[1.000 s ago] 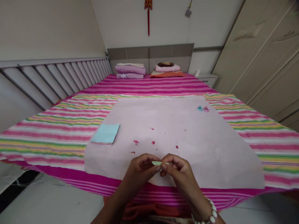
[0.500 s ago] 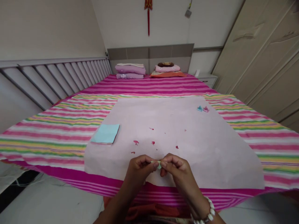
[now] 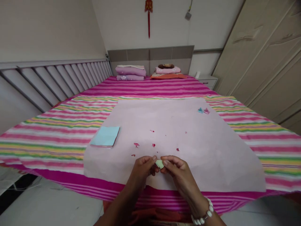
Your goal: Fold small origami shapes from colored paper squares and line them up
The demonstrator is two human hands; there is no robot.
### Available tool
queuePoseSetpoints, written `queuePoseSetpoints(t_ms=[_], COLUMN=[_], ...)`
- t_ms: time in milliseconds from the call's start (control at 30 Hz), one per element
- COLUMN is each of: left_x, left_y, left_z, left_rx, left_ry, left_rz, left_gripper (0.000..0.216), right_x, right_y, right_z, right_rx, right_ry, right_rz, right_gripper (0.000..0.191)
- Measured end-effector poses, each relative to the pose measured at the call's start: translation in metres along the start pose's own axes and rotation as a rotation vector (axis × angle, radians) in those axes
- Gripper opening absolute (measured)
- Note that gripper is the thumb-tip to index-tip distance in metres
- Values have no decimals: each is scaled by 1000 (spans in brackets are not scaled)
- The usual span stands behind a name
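Observation:
A small folded piece of pale green paper [image 3: 159,163] is pinched between my two hands above the near edge of a large pale sheet [image 3: 221,157]. My left hand [image 3: 144,168] grips its left side, thumb on top and fingers curled beneath. On its right side my right hand [image 3: 176,167] holds it between thumb and fingers; a white beaded bracelet circles that wrist. Parts of the green paper are hidden by the fingertips. Just beyond the hands, several red scraps [image 3: 153,145] lie scattered on the sheet.
A stack of square paper with light blue on top [image 3: 106,136] lies at the sheet's left. At its far right sit a blue folded paper piece [image 3: 200,110] and a pink one [image 3: 206,111]. Striped bedding [image 3: 51,125] surrounds the sheet. A metal railing [image 3: 58,78] runs along the left.
The green paper has been turned so that more of its flat face shows. My left thumb has shifted up to its upper left edge. The view has shifted slightly.

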State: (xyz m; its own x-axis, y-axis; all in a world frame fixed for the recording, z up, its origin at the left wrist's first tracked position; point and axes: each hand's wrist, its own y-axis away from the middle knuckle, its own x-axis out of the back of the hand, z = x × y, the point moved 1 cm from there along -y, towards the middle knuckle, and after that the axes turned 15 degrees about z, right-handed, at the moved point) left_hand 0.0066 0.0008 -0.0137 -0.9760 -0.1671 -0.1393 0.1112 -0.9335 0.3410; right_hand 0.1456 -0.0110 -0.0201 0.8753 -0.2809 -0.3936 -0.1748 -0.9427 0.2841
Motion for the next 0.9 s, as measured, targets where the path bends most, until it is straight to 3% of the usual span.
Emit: queuePoseSetpoints(t_ms=[133, 267, 400, 667, 900], left_x=[-2, 2, 3, -6, -11], left_y=[-1, -2, -5, -22, -44], left_z=[3, 8, 13, 18, 11], left_rx=[-152, -475, -793, -778, -665], left_ry=[-74, -148, -294, -397, -389], left_rz=[11, 93, -28, -140, -88], left_gripper=[35, 19, 13, 13, 14], right_x=[3, 5, 6, 6, 15], right_y=[-6, -15, -22, -30, -51], right_z=[-1, -2, -3, -7, -12], right_rx=[-117, -187, -213, -85, 396], right_ry=[-85, -166, -193, 8, 248], right_rz=[42, 21, 19, 57, 38], right_gripper=[24, 19, 21, 31, 23])
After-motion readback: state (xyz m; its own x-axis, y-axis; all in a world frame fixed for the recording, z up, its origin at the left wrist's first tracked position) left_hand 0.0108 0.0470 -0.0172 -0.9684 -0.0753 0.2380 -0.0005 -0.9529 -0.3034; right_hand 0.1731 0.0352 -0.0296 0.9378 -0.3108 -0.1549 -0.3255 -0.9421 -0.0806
